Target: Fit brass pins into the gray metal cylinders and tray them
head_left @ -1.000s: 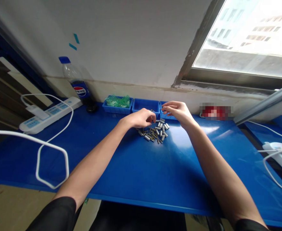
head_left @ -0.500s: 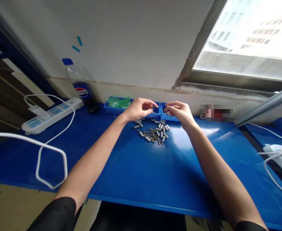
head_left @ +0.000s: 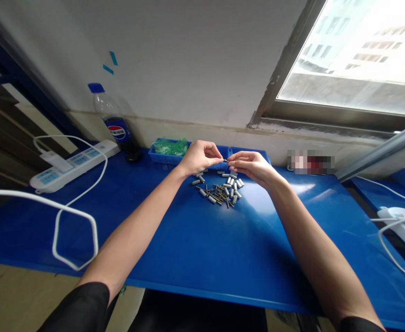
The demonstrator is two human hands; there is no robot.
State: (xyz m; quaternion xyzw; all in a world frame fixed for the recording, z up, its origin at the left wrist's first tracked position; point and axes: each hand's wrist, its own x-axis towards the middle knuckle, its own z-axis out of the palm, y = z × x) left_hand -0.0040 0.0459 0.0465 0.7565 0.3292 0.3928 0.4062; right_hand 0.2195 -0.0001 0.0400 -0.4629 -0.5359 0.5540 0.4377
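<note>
My left hand (head_left: 199,157) and my right hand (head_left: 249,164) meet fingertip to fingertip above a blue table (head_left: 195,230). Both are closed in a pinch on a tiny dark part held between them, too small to name. Just below the hands lies a pile of small silver cylinders and thin brass pins (head_left: 221,189). Behind the hands stand three small blue bins (head_left: 223,154); the leftmost one holds green bagged parts (head_left: 169,146).
A cola bottle (head_left: 114,122) stands at the back left by the wall. A white power strip (head_left: 73,166) with a looping white cable (head_left: 74,221) lies on the left. Another white device with cables (head_left: 401,223) sits at the far right. A window is up right.
My left hand rose from the pile toward the bins, then both hands came together. The right hand drew back from the right bin to meet the left.
</note>
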